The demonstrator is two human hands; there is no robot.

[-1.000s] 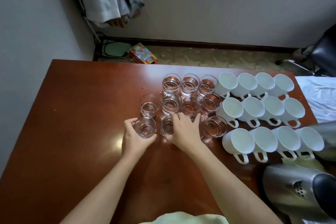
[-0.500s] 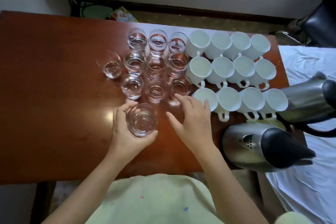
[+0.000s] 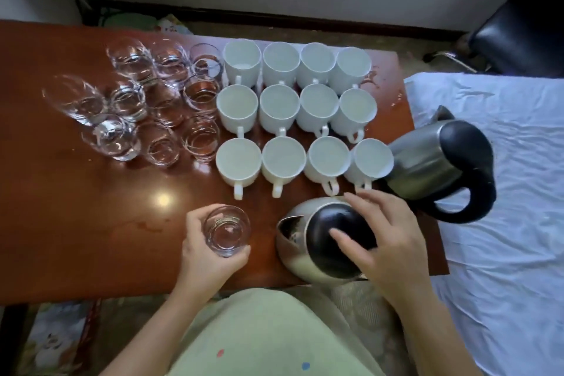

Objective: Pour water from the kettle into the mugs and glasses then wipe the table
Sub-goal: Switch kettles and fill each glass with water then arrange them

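- A small clear glass (image 3: 227, 230) is held by the left hand (image 3: 207, 250) near the front edge of the brown table (image 3: 76, 223). The fingers and thumb are curled round its sides.
- Whether the glass is touching the table cannot be told.
- The right hand (image 3: 387, 241) is spread over the black lid of the near kettle (image 3: 323, 241). Its fingers are apart and nearly straight, and nothing is gripped by them.
- Whether the fingertips are touching the lid cannot be told for sure.
- The near kettle is seen at the front right of the table, just beside the held glass, with its spout turned toward that glass.
- A second kettle (image 3: 439, 162) is seen at the right edge of the table, with its black handle toward the white cloth (image 3: 503, 192).
- Twelve white mugs (image 3: 283, 162) are set in three rows of four in the middle of the table. The front right mug is just beside the second kettle.
- A bunch of glasses (image 3: 158, 94) is packed close together to the left of the mugs. Water is seen in many of them.
- Wet drops (image 3: 370, 76) are seen on the table behind the far right mug.
- A black chair (image 3: 518, 27) is seen at the far right, on the floor.
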